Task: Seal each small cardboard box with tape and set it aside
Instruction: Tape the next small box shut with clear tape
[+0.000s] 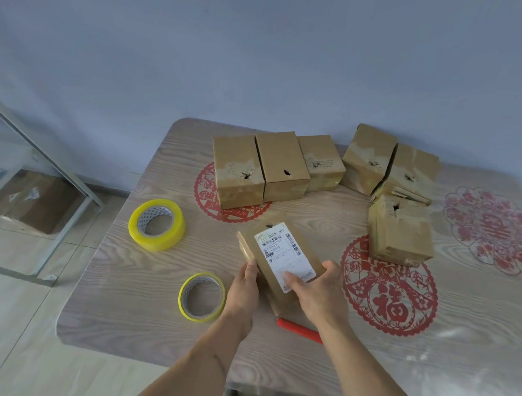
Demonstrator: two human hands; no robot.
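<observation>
A small cardboard box (270, 237) with a white shipping label on top lies tilted near the table's middle front. My left hand (245, 287) holds its left side, thumb along the edge. My right hand (318, 290) grips its near right corner, thumb pressed on the label. A thick yellow tape roll (157, 224) lies to the left, and a thinner yellow roll (201, 297) sits just left of my left hand. A red cutter (299, 329) lies under my right wrist, partly hidden.
Three boxes (273, 168) stand in a row at the back of the wooden table (130, 297). Several more boxes (399, 230) cluster at the back right. Red paper-cut decorations mark the tabletop. A glass stand and a big carton (29, 205) are on the floor to the left.
</observation>
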